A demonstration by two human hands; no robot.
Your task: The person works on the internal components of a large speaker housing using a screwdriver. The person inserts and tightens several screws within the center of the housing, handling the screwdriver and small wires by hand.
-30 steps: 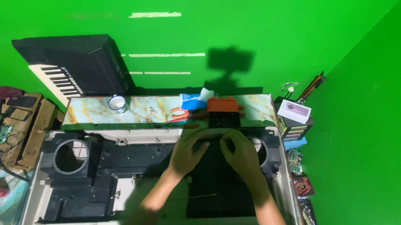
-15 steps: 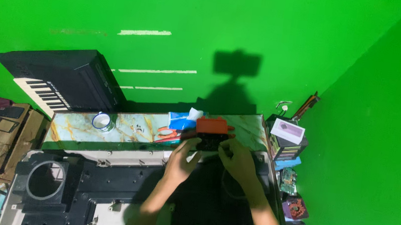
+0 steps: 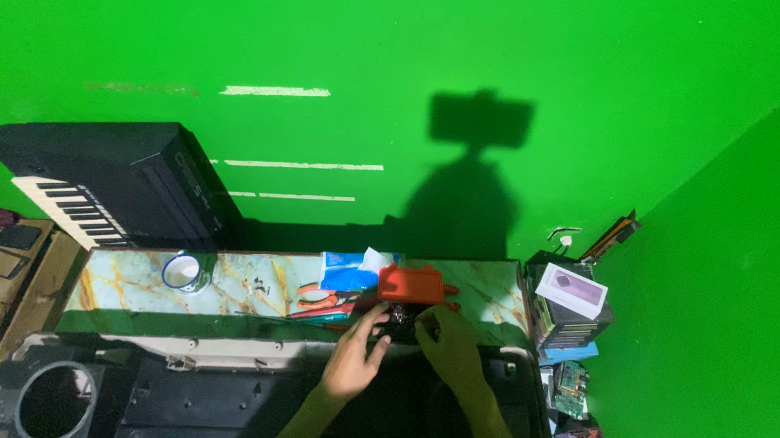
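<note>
Both hands meet on a small dark part (image 3: 400,325) at the marble shelf's (image 3: 235,289) near edge: left hand (image 3: 357,350) pinches it, right hand (image 3: 450,345) curled steadying. Red case (image 3: 412,283) just behind, pliers (image 3: 322,296) left within reach.

We see a glossy, marble-patterned desk (image 3: 235,291), a smooth enamelled white cup (image 3: 182,271) with a blue rim, an orange matt plastic case (image 3: 410,284), matt black plastic on the speaker housing (image 3: 193,402), and bare wood on the crate (image 3: 39,279).

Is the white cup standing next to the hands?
No, the white cup stands far along the marble shelf, well away from both hands.
</note>
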